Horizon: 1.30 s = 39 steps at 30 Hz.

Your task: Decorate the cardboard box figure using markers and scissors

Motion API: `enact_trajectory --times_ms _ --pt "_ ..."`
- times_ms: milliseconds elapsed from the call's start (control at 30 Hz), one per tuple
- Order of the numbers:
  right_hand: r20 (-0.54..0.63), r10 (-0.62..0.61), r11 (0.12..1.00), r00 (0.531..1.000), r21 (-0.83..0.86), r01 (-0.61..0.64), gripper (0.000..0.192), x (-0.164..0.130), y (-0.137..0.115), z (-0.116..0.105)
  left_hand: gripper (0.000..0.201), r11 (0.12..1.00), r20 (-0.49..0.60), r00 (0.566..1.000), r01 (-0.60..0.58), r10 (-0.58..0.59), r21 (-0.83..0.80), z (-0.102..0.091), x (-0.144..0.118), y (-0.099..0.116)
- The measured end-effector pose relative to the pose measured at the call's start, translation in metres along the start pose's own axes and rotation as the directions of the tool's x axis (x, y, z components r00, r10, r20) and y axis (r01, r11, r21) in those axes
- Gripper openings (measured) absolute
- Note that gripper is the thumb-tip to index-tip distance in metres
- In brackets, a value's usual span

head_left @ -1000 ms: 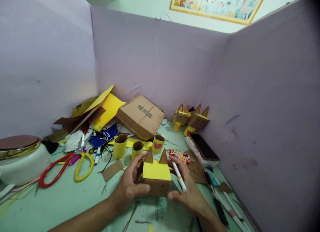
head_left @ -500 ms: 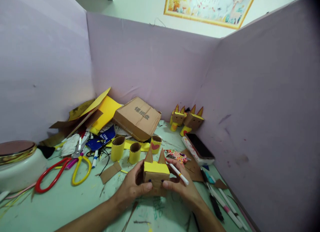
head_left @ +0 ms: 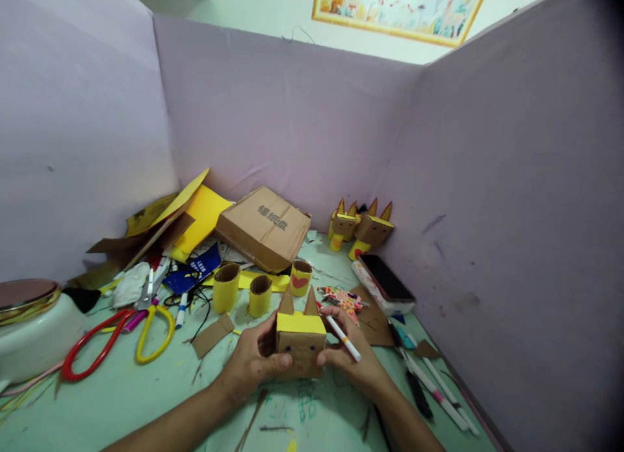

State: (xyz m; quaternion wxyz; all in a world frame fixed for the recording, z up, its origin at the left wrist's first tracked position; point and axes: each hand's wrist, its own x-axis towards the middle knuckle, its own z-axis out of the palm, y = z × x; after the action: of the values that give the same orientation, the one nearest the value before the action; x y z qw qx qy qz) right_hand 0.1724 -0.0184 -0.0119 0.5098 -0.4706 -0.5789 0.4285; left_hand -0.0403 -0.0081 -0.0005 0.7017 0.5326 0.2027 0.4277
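Between my two hands is a small cardboard box head [head_left: 301, 345] with a yellow top, two pointed ears and two dark dot eyes on its front. My left hand [head_left: 253, 354] grips its left side, thumb on the front face. On the right side my right hand [head_left: 348, 351] presses with its thumb near the front corner. A white marker [head_left: 342, 338] with an orange band is also tucked in the right hand, pointing down to the right. Just behind the head stand yellow-wrapped cardboard tubes [head_left: 260, 297]; a further tube [head_left: 301, 279] bears a red heart.
Scissors [head_left: 146, 309] with red and yellow handles lie left, near a white round container [head_left: 39, 328]. A flat cardboard box [head_left: 266, 227] and yellow sheets [head_left: 202, 218] sit behind. Two finished-looking figures [head_left: 373, 229], a phone [head_left: 387, 276] and several pens [head_left: 439, 390] are right.
The box head has tipped slightly, so more of its front face shows, and the thumbs lie further from the eyes. The whole view has shifted a little.
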Motion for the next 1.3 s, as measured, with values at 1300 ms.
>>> enact_trajectory --times_ms 1300 --pt "0.133 0.079 0.992 0.988 0.086 -0.091 0.067 0.000 -0.022 -0.024 0.071 0.997 -0.005 0.999 0.033 -0.034 -0.066 -0.001 0.003 -0.007"
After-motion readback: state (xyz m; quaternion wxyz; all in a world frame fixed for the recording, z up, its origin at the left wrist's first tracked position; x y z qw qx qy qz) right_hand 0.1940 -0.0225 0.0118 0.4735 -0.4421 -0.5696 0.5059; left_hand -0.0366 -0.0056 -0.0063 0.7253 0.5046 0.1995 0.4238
